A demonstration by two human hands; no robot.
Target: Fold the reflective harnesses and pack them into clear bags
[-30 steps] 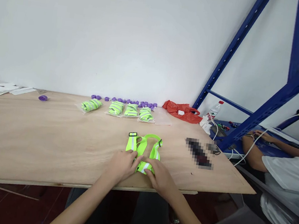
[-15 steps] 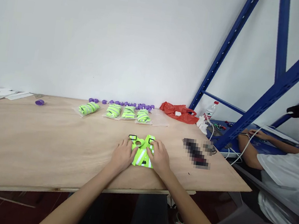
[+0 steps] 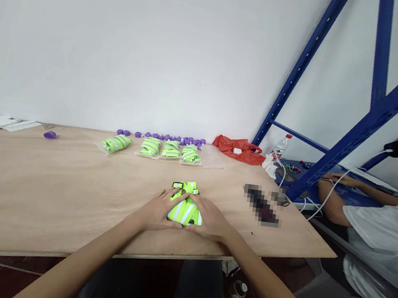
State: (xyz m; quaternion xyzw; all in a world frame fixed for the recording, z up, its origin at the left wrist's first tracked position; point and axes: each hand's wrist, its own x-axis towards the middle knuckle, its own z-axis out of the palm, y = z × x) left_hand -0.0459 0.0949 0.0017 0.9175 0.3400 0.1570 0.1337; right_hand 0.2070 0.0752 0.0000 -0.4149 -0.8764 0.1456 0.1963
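Observation:
In front of me on the wooden table lies a fluorescent yellow-green reflective vest [image 3: 186, 213], folded into a small bundle with silver stripes and black buckles at its far end. My left hand [image 3: 160, 210] wraps its left side, thumb along the near edge and fingers over the top. From the right, my right hand [image 3: 208, 217] holds it the same way. The two hands almost meet at the thumbs and fingertips. Farther back, several similar folded vests [image 3: 150, 147] lie in clear plastic bags, beside a flat clear bag [image 3: 213, 159].
Small purple rolls [image 3: 185, 141] line the wall. A red plastic bag [image 3: 242, 150] and a bottle [image 3: 281, 146] stand back right, near a blue metal rack [image 3: 328, 160]. A co-worker [image 3: 374, 228] sits at the right. White sheets [image 3: 2, 124] lie far left.
My hands have moved from resting on top of the vest to cupping its sides, with thumbs drawn to the near edge. The bundle has become more compact and shifted slightly toward me.

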